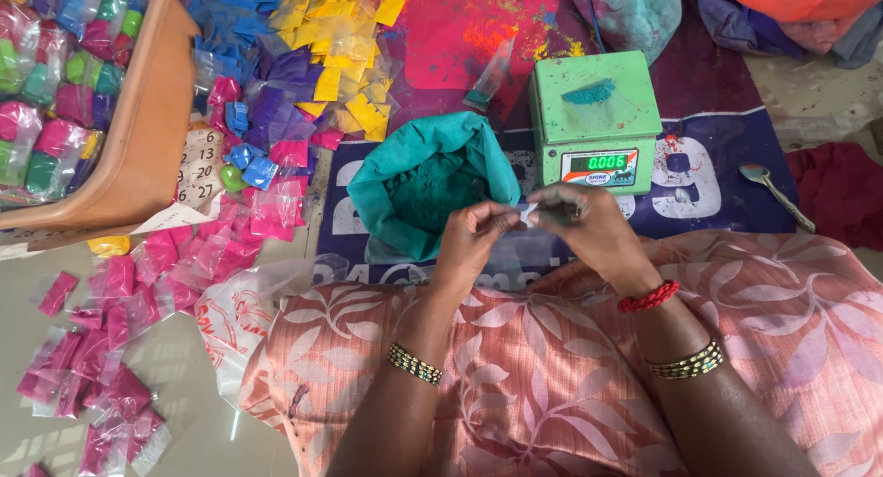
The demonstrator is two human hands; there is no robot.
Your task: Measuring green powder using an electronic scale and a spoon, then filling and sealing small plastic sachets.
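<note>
Floor workspace seen from above, pale smooth tiles at the left, a printed dark blue banner [727,201] spread under the hands. Left hand [471,241] and right hand [589,221] meet fingertip to fingertip, both pinching a small clear plastic packet [526,212] held between them, just above the lap of pink leaf-print cloth [533,367]. Just beyond the left hand, a teal bag [368,187] slumps open, full of fine teal powder [428,190]. Just beyond the right hand, a boxy green scale [596,118] with a lit display carries a small powder heap on its pan. Metal spoon [775,194] lies well right of the right hand. Left of the hands, crinkly sachets: pink ones [110,339] scattered near, yellow ones [345,49] farther off. Orange plastic tub [147,118] of mixed sachets at far left.
</note>
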